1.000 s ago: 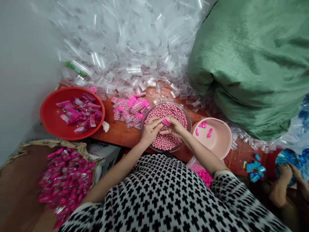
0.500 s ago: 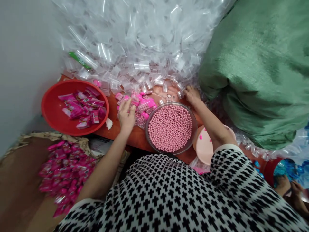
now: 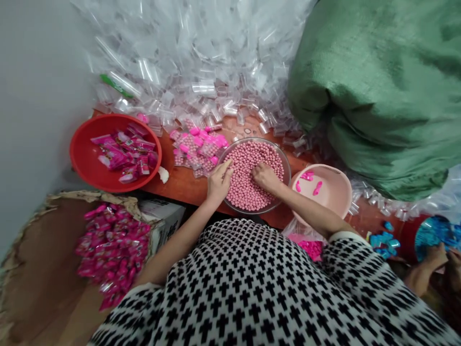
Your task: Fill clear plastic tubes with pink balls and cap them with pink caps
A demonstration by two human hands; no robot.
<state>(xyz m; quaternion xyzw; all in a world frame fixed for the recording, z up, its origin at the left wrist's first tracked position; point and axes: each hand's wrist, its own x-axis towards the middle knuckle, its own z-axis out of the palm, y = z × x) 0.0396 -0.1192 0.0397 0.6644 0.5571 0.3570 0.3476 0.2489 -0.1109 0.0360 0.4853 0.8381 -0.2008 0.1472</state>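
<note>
A round clear-rimmed bowl (image 3: 279, 204) full of small pink balls (image 3: 248, 192) stands before me. My right hand (image 3: 266, 178) is closed and dips into the balls right of the middle; its fingertips are buried, so what it holds is hidden. At the bowl's left rim is my left hand (image 3: 219, 182), fingers stretched and thumb apart, with nothing visible in it. Just beyond it lies a heap of small clear tubes filled with pink balls and bright pink caps (image 3: 198, 146). Empty clear tubes (image 3: 230, 108) lie piled behind the bowl.
A red basin (image 3: 82, 168) with pink packets stands left, above a carton (image 3: 43, 254) of more packets. Right of the bowl is a pale pink basin (image 3: 333, 192) with a few pink pieces. A large green sack (image 3: 378, 96) leans behind. Another person's hands (image 3: 437, 257) work at blue items.
My right hand has moved from the empty tubes at the back into the pink balls. My left hand has left the filled tubes and come right to the bowl's rim.
</note>
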